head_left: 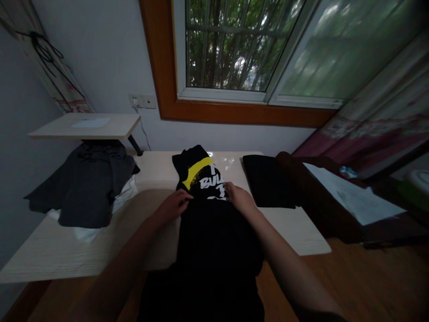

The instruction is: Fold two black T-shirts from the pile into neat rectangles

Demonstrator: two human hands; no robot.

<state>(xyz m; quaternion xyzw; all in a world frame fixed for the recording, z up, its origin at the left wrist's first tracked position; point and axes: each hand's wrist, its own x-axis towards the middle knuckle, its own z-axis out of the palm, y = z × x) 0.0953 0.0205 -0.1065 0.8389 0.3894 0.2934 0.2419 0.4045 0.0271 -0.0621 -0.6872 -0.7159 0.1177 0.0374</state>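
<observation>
A black T-shirt with a yellow band and white lettering lies on the pale wooden table, folded narrow, its lower part hanging towards me. My left hand pinches its left edge between thumb and fingers. On the opposite edge, beside the lettering, my right hand has its fingers closed on the cloth; the fingertips are partly hidden. To the right of it lies a flat, folded black garment.
Dark grey clothes are heaped at the left, with white cloth beneath, under a small raised shelf. A brown piece of furniture bearing a white sheet borders the table's right side. Behind are a window and a wall socket.
</observation>
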